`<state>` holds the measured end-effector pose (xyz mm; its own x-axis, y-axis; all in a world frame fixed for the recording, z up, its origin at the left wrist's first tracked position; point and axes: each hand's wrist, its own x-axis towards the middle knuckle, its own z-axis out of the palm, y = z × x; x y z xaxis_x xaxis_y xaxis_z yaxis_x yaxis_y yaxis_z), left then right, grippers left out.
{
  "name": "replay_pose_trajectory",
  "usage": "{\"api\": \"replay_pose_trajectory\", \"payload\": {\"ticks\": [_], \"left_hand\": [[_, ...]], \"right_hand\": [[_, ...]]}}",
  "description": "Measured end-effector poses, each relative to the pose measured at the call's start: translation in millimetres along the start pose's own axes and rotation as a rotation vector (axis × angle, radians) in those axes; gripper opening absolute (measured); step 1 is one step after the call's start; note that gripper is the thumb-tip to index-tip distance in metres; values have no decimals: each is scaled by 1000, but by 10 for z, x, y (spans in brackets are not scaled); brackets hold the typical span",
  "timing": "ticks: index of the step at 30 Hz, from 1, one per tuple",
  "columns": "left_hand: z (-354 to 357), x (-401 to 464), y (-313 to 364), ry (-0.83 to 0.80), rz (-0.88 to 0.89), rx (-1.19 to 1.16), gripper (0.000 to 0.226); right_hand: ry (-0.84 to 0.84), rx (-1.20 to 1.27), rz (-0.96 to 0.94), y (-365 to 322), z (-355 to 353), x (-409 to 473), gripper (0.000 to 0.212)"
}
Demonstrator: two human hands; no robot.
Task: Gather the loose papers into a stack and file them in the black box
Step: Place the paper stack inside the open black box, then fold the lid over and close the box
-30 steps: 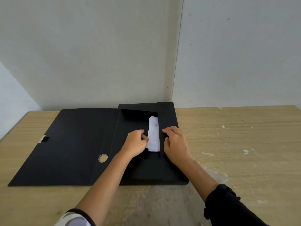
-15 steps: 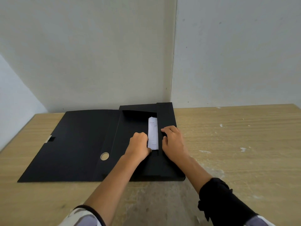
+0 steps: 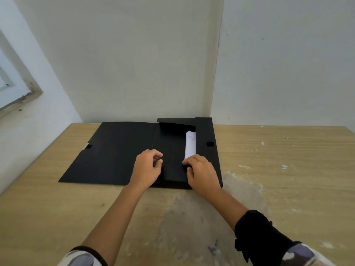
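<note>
The black box (image 3: 211,156) lies open on the wooden table (image 3: 288,169), its lid (image 3: 115,150) spread flat to the left. Inside it, the white papers (image 3: 190,144) show only as a narrow strip between a dark inner flap and the box's right flap. My right hand (image 3: 201,173) rests on that right flap, with its fingertips at the near end of the paper strip and its thumb at the flap's edge. Over the inner flap near the box's spine, my left hand (image 3: 148,167) is loosely curled, apart from the papers, with nothing visible in it.
The box sits against the back wall (image 3: 134,73), close to a room corner. A window frame (image 3: 19,93) is on the left wall. Pale paint marks spot the tabletop on the right and in front of the box.
My left hand has left the papers and moved left, toward the box's spine. My right hand stays at the right flap. The camera has tilted up and turned a little left.
</note>
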<state>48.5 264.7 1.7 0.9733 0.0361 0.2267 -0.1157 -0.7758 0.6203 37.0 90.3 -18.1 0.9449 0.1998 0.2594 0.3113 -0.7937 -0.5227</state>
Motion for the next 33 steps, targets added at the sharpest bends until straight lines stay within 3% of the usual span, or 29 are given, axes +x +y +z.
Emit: {"api": "replay_pose_trajectory", "payload": {"ticks": [4,7,11,16,21,24,28,33], "left_hand": [[-40,-379,-297,188,-138,10,18],[54,-564,-444,218,-365,-6,23],[201,-620,-404,274,-483,-64,40],[228,-509,-307,574,-756,-504,80],[153,-459,-247,672,-903,-849,75],[95,-506,-315,668,-870,-811,62],[35,-565,-324,691,-682,-696,30],[1,-585,-248,575,-424,-463,15]], "right_hand": [[3,37,-38,-230,192,-208,24],[50,79,41,-259,291,-233,24],[70,76,66,-238,348,-243,22],[56,67,65,-213,359,-258,23],[43,89,60,-191,356,-242,24],[46,102,61,-184,357,-237,24],[39,106,53,-190,346,-225,23],[31,171,58,-203,300,-234,25]]}}
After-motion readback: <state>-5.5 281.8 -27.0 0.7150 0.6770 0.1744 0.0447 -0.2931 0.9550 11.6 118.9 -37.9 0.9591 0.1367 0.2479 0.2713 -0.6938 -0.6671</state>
